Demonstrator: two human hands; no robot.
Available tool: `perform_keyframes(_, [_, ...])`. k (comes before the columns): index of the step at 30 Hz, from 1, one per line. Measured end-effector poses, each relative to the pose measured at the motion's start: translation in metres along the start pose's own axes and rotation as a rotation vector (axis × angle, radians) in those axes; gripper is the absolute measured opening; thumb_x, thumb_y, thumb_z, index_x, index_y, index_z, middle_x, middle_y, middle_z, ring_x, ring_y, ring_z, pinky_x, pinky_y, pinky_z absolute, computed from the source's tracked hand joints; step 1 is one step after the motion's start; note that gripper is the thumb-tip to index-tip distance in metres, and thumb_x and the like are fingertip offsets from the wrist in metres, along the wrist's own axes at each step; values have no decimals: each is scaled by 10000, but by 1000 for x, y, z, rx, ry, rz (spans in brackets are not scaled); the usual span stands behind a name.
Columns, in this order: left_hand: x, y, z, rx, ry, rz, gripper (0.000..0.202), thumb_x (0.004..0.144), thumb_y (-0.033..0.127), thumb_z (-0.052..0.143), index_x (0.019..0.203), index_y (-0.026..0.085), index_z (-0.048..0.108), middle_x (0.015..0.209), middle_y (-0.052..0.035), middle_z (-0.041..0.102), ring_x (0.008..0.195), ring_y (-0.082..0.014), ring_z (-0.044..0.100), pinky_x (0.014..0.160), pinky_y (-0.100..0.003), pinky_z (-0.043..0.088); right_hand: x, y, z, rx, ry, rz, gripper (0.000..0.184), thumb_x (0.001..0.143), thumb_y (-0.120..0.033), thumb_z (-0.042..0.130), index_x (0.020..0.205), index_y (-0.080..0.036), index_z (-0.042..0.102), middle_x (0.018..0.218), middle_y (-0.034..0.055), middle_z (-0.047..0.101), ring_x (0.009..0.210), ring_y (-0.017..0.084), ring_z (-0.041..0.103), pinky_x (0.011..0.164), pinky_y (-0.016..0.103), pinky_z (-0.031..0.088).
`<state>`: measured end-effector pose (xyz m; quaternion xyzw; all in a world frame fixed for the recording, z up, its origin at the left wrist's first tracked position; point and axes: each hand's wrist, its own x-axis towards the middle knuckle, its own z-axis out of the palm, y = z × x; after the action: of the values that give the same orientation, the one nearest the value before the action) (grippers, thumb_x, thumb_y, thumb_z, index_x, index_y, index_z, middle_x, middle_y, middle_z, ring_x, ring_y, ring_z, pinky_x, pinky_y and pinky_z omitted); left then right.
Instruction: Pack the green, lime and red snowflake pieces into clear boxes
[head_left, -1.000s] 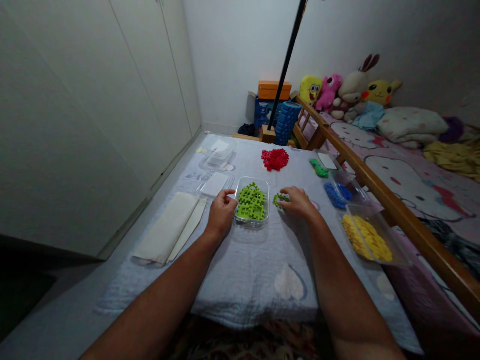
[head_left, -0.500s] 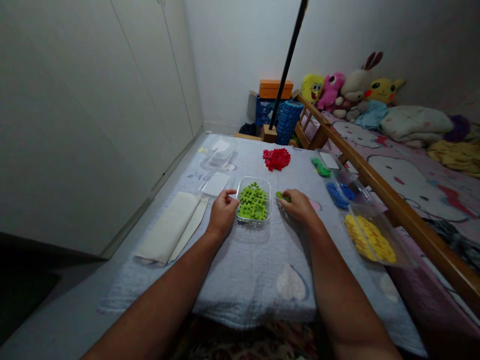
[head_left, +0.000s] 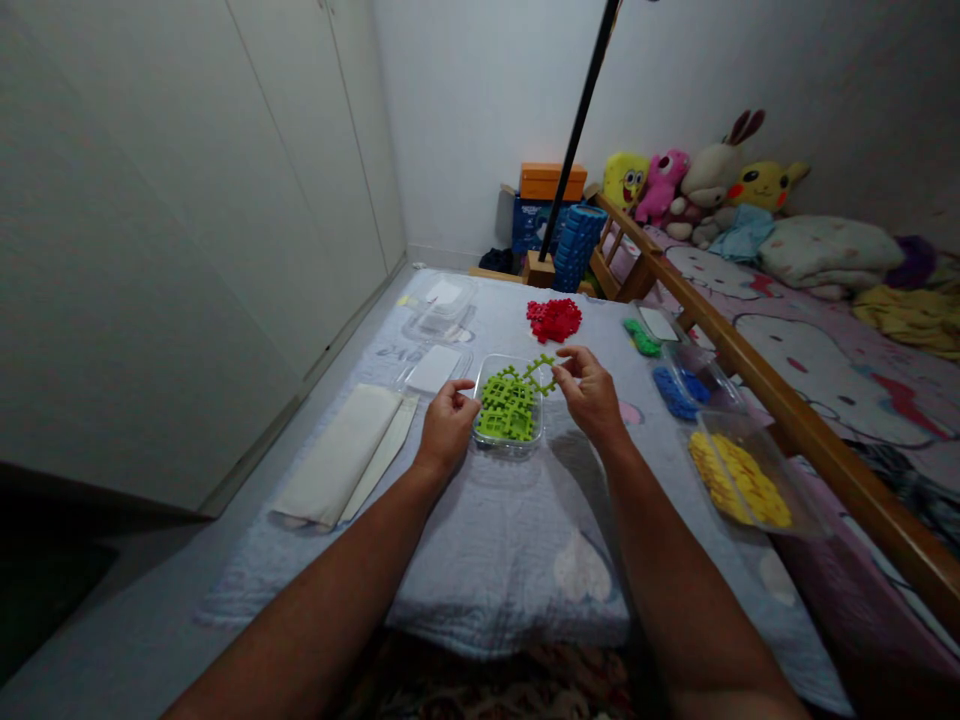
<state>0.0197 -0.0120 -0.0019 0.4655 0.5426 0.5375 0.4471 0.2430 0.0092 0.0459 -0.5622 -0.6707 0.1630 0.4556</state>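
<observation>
A clear plastic container (head_left: 510, 448) holds several light green interlocking building pieces (head_left: 504, 405). At its left side is my left hand (head_left: 448, 425), thumb and fingers closed on the rim. My right hand (head_left: 591, 392) pinches a light green frame-shaped building piece (head_left: 541, 372) between thumb and fingers. That piece is tilted above the container's right rim, and its lower left part overlaps the pile in view. Whether it touches the pile I cannot tell.
A heap of red pieces (head_left: 553, 320) lies at the back. Along the right stand containers of green pieces (head_left: 642, 338), blue pieces (head_left: 679, 390) and yellow pieces (head_left: 739, 480). On the left are a folded cream cloth (head_left: 341, 455) and clear lids (head_left: 435, 368). A wooden bed rail (head_left: 720, 330) borders the right.
My right hand has risen from the cloth and moved slightly away from me, bringing the light green piece over the container's right rim. My left hand stays at the container.
</observation>
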Motion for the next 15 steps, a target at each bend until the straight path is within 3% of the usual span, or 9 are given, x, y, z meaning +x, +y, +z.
perform_keyframes(4, [-1,1,0,-7,-6,-2,359,725,307,652,1058,171,669,665,64,507,608,-123,494,602,-240,382,4,-9,11,-111,-130,-22,138,914,-285,578,1003,-230,667,912,38,724,900,216,639,879,342,462])
perform_keyframes(9, [-1,2,0,6,0,-2,362,730,308,656,1063,169,669,658,68,502,600,-123,494,597,-244,379,8,-10,20,-260,-241,-18,114,937,-255,604,988,-243,706,1001,52,759,1036,250,612,1015,421,389])
perform_keyframes(15, [2,-1,0,20,-9,14,365,740,317,649,1071,165,669,646,70,494,595,-123,489,594,-245,371,6,-9,25,-427,-213,6,151,925,-221,633,1036,-230,735,1167,91,741,1184,303,547,1066,467,312])
